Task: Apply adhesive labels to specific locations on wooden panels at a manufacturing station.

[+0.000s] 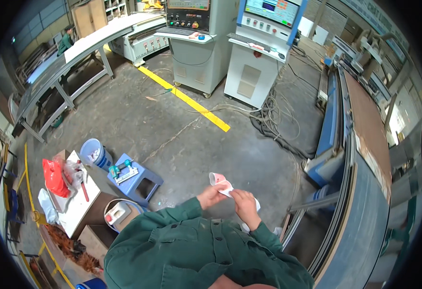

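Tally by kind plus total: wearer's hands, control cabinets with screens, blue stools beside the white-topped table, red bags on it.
Left hand and right hand, both on white-and-pink piece: 2
Control cabinets: 2
Blue stool: 1
Red bag: 1
Total: 6

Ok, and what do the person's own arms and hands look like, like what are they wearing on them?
Both arms are in long, dark green sleeves: left sleeve, right sleeve. They match the buttoned jacket, and I see no markings on them. The left hand and right hand are bare, without gloves; any rings are too small to tell.
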{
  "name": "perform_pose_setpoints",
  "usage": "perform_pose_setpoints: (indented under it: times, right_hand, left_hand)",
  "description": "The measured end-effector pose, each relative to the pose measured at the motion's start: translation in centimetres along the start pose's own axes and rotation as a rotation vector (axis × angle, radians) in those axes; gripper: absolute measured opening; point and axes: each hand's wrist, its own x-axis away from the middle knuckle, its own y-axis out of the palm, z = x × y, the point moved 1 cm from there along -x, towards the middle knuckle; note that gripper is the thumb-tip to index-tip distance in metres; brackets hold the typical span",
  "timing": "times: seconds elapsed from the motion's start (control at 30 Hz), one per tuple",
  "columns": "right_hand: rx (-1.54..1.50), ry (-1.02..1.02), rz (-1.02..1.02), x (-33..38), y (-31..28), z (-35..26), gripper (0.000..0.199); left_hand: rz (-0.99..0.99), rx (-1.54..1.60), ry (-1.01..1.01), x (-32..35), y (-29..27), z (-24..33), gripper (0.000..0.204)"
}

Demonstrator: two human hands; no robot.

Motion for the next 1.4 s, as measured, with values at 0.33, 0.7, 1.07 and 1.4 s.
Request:
perform_pose_setpoints:
  times: [0.33, 0.7, 1.07, 1.4]
  right_hand:
    - [0.085, -0.125, 0.038, -35.7, 8.8, 20.8, 0.03]
    - [0.293, -0.216, 0.336, -67.0, 9.3, 40.4, 0.03]
    - [0.296, -0.204, 0.349, -95.3, 15.4, 62.8, 0.019]
    - [0.417, -0.083, 0.155, -100.8, 22.1, 73.1, 0.02]
  left_hand:
    - [0.205, -0.013, 0.23, -24.6, -1.0, 33.7, 0.027]
    - [0.211, -0.371, 0.407, -49.7, 9.6, 65.4, 0.025]
    - [0.489, -0.438, 0.405, -76.9, 12.7, 88.3, 0.015]
    - [0.653, -0.336, 0.452, -92.6, 8.2, 92.4, 0.026]
